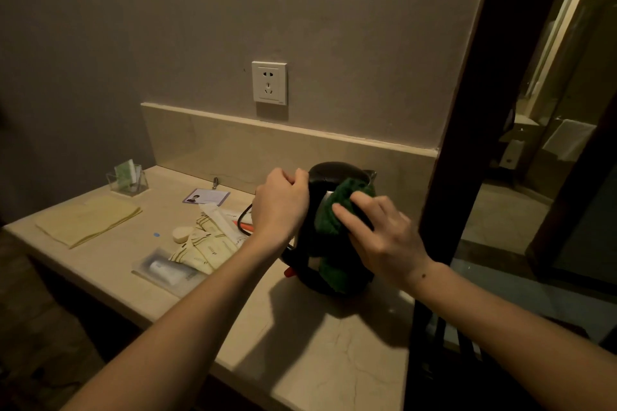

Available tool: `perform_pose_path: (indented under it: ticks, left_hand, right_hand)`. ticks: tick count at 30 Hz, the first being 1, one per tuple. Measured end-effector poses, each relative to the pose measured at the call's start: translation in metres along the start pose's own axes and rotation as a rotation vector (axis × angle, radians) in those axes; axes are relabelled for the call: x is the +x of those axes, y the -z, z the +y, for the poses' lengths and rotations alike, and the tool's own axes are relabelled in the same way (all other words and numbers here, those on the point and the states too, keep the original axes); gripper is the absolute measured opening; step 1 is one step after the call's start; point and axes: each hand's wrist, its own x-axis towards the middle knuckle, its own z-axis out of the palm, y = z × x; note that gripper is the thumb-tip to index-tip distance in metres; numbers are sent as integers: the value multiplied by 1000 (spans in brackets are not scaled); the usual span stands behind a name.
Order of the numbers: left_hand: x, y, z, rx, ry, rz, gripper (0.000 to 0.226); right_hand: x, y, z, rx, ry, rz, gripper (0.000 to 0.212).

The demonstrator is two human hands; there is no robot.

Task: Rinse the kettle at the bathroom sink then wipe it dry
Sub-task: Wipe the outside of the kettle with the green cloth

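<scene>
Two bare forearms reach in from the bottom edge toward a black kettle that stands upright on the beige stone counter, close to the counter's right end and beside a dark door frame. On the kettle's left side, the left hand is curled closed around the handle, fingers pressed together and thumb on top. To the right, the right hand lies flat against the kettle's side, fingers loosely spread, pressing a dark green cloth to the metal body; the cloth drapes from near the spout down toward the base. A black cord loops out behind the left wrist. Left of the kettle, the counter holds a scatter of cream toiletry packets, a small round soap, a card, a folded yellow cloth and a clear holder near the back. A white wall socket sits above the backsplash.
</scene>
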Motion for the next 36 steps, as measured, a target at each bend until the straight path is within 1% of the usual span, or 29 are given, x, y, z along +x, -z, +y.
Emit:
perform_pose_path:
  ticks: [2, 3, 7, 9, 12, 18, 22, 25, 28, 30, 32, 34, 36]
  left_hand:
    - [-3, -1, 0, 48, -58, 86, 35]
    - [-4, -1, -2, 37, -95, 95, 36]
    - [-1, -1, -5, -59, -183, 23, 29]
    - [1, 1, -5, -62, -201, 10, 29]
    - [3, 3, -4, -72, -210, -22, 29]
    - [9, 8, -1, -82, -239, -73, 32]
    - [13, 10, -1, -102, -253, -85, 33]
    - [15, 10, -5, -109, -253, -82, 32]
    - [17, 8, -9, -32, -243, -86, 29]
    - [19, 7, -9, 66, -227, -63, 29]
    - [18, 5, -5, 137, -193, -35, 29]
    - [17, 0, -2, 155, -143, 2, 29]
    - [14, -4, -1, 156, -121, 74, 30]
  right_hand:
    - [-15, -3, -7, 10, 59, -32, 35]
    - [-24, -5, -10, 25, 81, -63, 32]
    - [-47, -7, -15, 86, 161, -224, 31]
    - [-44, -5, -14, 102, 168, -245, 32]
    - [-31, -1, -11, 112, 123, -190, 32]
    - [19, 12, 8, 39, -58, -22, 36]
    - [34, 17, 16, 86, -237, -28, 40]
    - [25, 15, 10, 135, -306, -31, 37]
    - [6, 8, 1, 183, -322, -24, 29]
    - [-11, 3, -4, 198, -303, -63, 31]
    - [-27, -1, -11, 193, -263, -137, 37]
    - [-36, -2, -15, 180, -227, -202, 49]
    - [-37, -1, -16, 172, -222, -219, 55]
